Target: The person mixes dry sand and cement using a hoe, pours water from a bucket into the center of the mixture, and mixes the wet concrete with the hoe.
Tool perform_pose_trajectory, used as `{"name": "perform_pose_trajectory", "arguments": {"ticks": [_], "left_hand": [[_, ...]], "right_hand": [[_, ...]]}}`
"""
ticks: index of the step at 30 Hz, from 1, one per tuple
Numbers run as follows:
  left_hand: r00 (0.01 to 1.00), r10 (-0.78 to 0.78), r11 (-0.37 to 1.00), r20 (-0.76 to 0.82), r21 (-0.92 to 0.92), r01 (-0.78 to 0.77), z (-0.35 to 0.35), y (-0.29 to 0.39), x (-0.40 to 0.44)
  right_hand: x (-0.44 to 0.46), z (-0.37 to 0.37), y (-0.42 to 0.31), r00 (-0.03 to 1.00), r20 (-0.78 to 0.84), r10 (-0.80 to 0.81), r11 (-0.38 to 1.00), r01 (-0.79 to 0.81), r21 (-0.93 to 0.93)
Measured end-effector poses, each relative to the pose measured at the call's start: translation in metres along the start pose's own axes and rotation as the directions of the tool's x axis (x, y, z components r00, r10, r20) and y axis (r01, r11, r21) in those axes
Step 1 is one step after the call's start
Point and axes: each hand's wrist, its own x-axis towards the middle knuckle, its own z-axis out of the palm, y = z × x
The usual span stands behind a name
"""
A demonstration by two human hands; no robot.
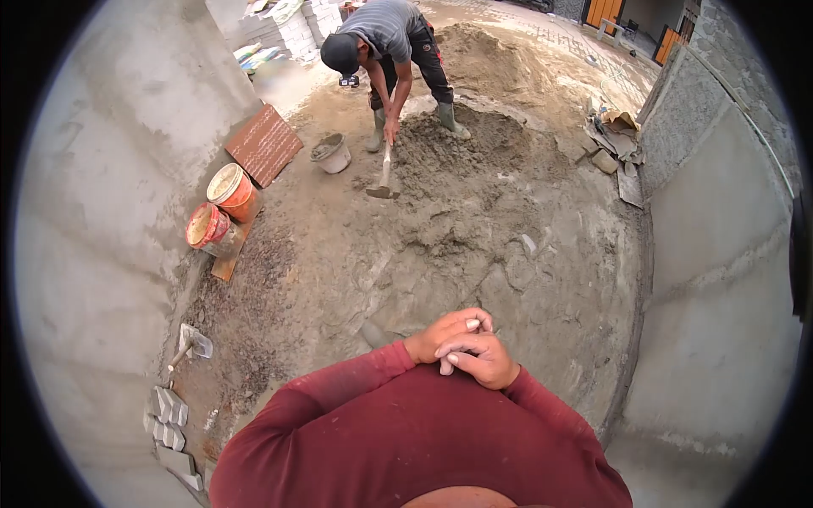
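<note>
My left hand (pixel 449 333) and my right hand (pixel 481 360) meet in front of my dark red shirt, fingers curled and resting against each other. No tool shows in either one; what lies between the overlapping fingers is hidden. Beyond them wet grey mortar (pixel 466 212) spreads over the ground. At its far left edge a co-worker (pixel 381 42) in a cap and boots bends down, both hands on the handle of a hoe (pixel 385 173) whose blade touches the ground.
A grey bucket (pixel 331 154) stands left of the co-worker. Two red buckets (pixel 233 190) (pixel 207 227) and a brown tile panel (pixel 264 146) are by the left wall. A trowel (pixel 193 343) and paving blocks (pixel 169 406) lie nearer. Rubble (pixel 605 161) lies along the right wall.
</note>
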Motion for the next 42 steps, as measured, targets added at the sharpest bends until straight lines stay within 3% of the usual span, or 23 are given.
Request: {"name": "perform_pose_trajectory", "arguments": {"ticks": [13, 22, 24, 26, 30, 32, 42], "left_hand": [[1.000, 0.013, 0.999, 0.026, 0.031, -0.014, 0.002, 0.003, 0.008], [0.999, 0.024, 0.966, 0.049, 0.257, -0.036, -0.003, 0.008, 0.012], [0.994, 0.086, 0.963, 0.061, 0.252, -0.098, -0.003, 0.005, 0.011], [0.999, -0.054, 0.998, -0.007, 0.016, 0.054, 0.005, 0.009, 0.010], [0.999, -0.035, 0.998, 0.026, 0.050, 0.033, 0.004, 0.010, 0.009], [0.999, -0.019, 0.997, 0.026, 0.080, 0.017, 0.002, 0.007, 0.007], [0.998, -0.006, 0.993, 0.062, 0.119, -0.001, -0.007, 0.000, 0.006]], "right_hand": [[-0.004, -0.004, 0.000, 1.000, -0.026, 0.015, 1.000, -0.015, 0.014], [-0.008, -0.004, -0.003, 0.999, -0.032, 0.026, 0.997, -0.024, 0.074], [-0.008, -0.005, -0.003, 0.998, -0.032, 0.054, 0.998, -0.052, 0.034], [-0.003, -0.009, -0.004, 0.999, -0.006, -0.044, 0.996, 0.043, -0.078], [-0.004, -0.008, 0.001, 0.999, 0.002, -0.032, 0.996, 0.032, -0.084], [-0.005, -0.005, 0.001, 0.999, -0.003, 0.045, 0.999, -0.045, 0.028], [-0.004, -0.001, 0.007, 1.000, 0.010, 0.023, 0.998, -0.024, 0.050]]}}
